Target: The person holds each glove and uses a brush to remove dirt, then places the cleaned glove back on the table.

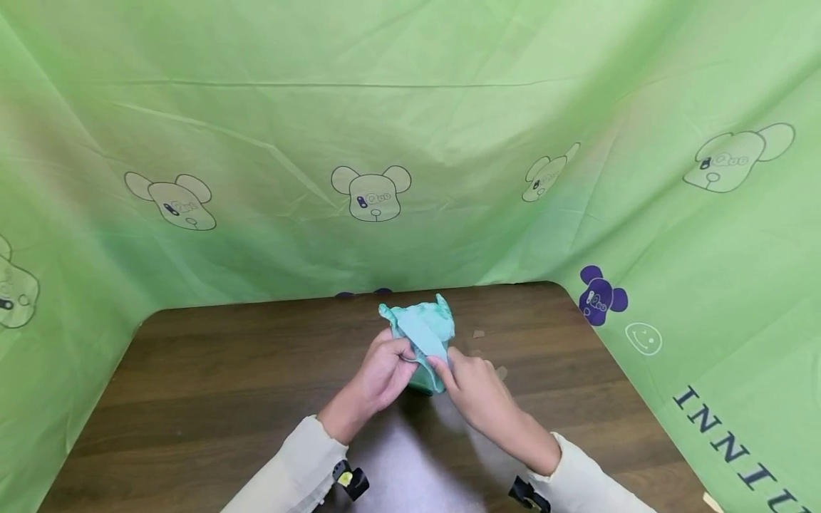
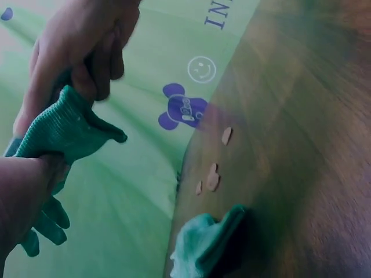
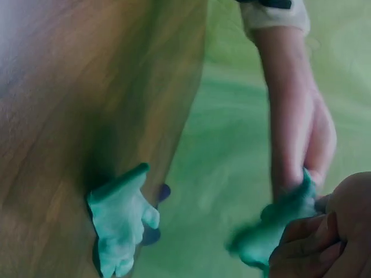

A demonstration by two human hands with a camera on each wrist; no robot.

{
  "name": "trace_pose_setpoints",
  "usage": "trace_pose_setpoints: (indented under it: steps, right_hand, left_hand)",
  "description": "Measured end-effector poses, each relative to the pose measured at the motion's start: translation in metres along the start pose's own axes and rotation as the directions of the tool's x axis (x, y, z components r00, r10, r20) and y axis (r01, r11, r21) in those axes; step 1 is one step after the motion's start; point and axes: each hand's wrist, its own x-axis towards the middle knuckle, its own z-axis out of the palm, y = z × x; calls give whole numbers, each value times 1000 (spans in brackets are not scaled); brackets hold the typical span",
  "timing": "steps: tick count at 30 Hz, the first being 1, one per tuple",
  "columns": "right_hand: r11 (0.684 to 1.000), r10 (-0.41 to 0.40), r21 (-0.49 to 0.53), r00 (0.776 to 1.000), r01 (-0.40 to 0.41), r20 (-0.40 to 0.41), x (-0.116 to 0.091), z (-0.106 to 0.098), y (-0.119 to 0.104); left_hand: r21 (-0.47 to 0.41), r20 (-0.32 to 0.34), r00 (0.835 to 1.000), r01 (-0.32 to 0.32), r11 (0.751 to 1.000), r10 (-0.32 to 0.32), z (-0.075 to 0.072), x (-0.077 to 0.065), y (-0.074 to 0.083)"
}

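Observation:
Both hands meet over the table, holding a green knit glove [image 2: 66,130] between them. My left hand [image 1: 383,370] pinches the glove with thumb and fingers; in the left wrist view, its green fingers hang below that hand. My right hand [image 1: 477,388] grips the other side, its curled fingers seen in the right wrist view beside the blurred glove [image 3: 272,231]. A flat pale blue strip [image 1: 423,338] runs between the hands; I cannot tell whether it belongs to the glove. Another green glove [image 3: 119,223] lies crumpled on the table, past the hands.
Several small tan scraps [image 2: 213,178] lie on the brown wooden table [image 1: 244,377], right of the gloves. A green cloth [image 1: 276,128] printed with bear heads hangs behind and beside the table. A pale glare spreads over the table between the forearms.

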Motion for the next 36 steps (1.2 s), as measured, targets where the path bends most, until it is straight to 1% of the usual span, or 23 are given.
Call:
trace_pose_setpoints:
  steps: [2,5,7,13,17,19,22,24,26,30,31,33,36]
  right_hand:
    - [999,-1,-37,1000,1,-17,2,2,-3]
    - [996,11,-92,997,-18,-77,5,1,-1]
    - [994,20,-108,995,-31,-95,8,0,3]
    - [993,55,-101,994,-64,-90,10,-4,12]
    - [992,80,-93,993,-88,-88,12,-7,17]
    - [991,108,-71,990,-114,-88,13,-8,20]
    - [989,146,-21,985,-148,-92,13,-9,23]
    - [990,141,6,987,-141,-81,12,-9,21]
    - [994,108,31,993,-106,-44,9,-7,16]
    - [999,28,39,999,-30,44,3,-3,4]
    - [999,17,28,999,-18,46,2,-1,2]
    - [1000,8,-12,1000,-8,26,1,1,0]
    - [998,-4,-67,999,1,-46,2,2,3]
  left_hand:
    - [-14,-8,1000,-2,1000,2,1,1,1]
    - [-25,-24,1000,0,1000,0,2,1,2]
    - [-25,-16,1000,5,1000,-5,2,1,2]
    - [-10,3,1000,25,1000,-25,0,1,1]
    - [-8,-2,1000,29,1000,-29,-1,0,1]
    - [-9,-18,999,27,1000,-27,-2,0,0]
    - [5,-62,998,23,1000,-22,-2,-1,-1]
    - [15,-88,996,21,1000,-20,-3,-2,-1]
    - [19,-94,995,18,1000,-16,-3,-1,0]
    - [-3,-37,999,-1,1000,1,-1,1,0]
    - [-11,-26,1000,-3,1000,3,0,2,0]
    - [-20,-3,1000,-1,1000,1,1,2,0]
    - [-26,7,1000,11,1000,-10,1,2,-1]
